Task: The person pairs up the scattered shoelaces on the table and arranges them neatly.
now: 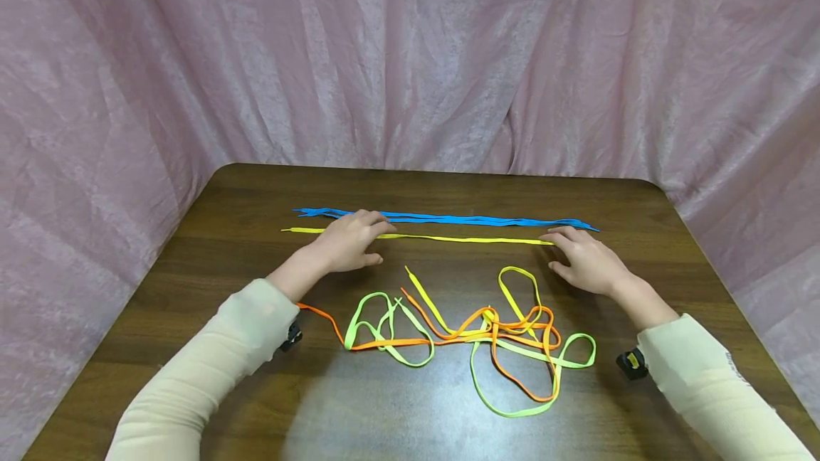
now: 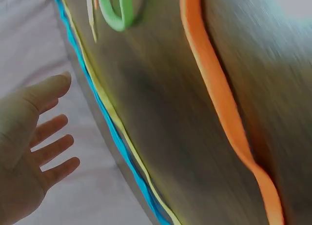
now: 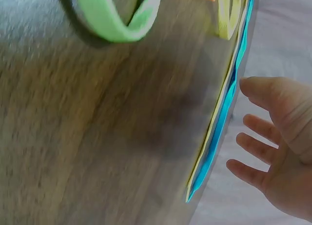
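A yellow shoelace lies stretched straight across the table, just in front of several blue shoelaces laid side by side. My left hand is over the left part of the yellow lace, fingers spread and relaxed, holding nothing. Over its right end hovers my right hand, fingers loosely extended with nothing between them. In both wrist views the thumb stands apart from the fingers. Nearer to me lies a loose tangle of an orange shoelace, a light green shoelace and another yellow shoelace.
The brown wooden table has rounded far corners. Behind it and along the sides hangs a pink curtain. One orange lace end runs left beneath my left forearm. Light glares off the tabletop near the front.
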Motion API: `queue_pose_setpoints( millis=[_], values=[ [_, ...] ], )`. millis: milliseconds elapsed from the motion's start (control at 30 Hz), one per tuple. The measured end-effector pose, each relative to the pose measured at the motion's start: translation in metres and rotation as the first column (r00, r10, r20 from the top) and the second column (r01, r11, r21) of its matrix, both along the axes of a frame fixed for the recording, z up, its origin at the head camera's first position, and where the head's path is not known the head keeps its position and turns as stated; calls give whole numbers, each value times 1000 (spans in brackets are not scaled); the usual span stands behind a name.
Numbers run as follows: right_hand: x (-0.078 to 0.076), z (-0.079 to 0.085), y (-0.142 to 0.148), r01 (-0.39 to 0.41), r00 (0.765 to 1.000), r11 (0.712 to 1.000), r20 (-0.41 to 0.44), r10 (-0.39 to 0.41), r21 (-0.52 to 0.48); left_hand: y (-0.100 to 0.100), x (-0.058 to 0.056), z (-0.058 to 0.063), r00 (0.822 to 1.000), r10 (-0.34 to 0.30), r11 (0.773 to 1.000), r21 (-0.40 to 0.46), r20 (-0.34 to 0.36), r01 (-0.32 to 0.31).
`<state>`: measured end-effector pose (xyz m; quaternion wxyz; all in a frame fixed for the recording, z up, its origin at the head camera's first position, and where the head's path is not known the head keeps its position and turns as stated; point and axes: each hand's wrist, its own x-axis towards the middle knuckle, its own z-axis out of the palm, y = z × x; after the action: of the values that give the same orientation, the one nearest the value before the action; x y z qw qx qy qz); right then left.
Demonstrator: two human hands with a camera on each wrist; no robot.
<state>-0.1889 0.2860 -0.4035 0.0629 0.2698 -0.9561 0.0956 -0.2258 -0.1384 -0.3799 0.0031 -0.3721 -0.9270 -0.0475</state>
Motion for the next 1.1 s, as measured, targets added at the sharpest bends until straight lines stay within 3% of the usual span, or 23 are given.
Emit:
queue_pose_setpoints(
  millis=[267, 367, 633, 800, 1100],
  values=[
    [3, 1, -15, -32, 999, 999, 30, 31, 13, 39, 9, -7, 986, -165, 984, -72, -27, 162],
    [4, 1, -20, -54, 998, 998, 18, 54, 11, 49, 10, -12, 980, -199, 976, -96, -23, 196],
    [8, 1, -29, -111, 994, 994, -19, 112, 4, 65, 16, -18, 978, -201, 965, -158, 57, 208],
    [10, 1, -35, -146, 988, 989, -43, 146, -7, 68, 19, -21, 981, -169, 966, -179, 100, 185],
    [14, -1, -48, -177, 984, 984, -40, 176, -29, 66, 20, -25, 979, -153, 974, -150, 132, 172]
  ],
)
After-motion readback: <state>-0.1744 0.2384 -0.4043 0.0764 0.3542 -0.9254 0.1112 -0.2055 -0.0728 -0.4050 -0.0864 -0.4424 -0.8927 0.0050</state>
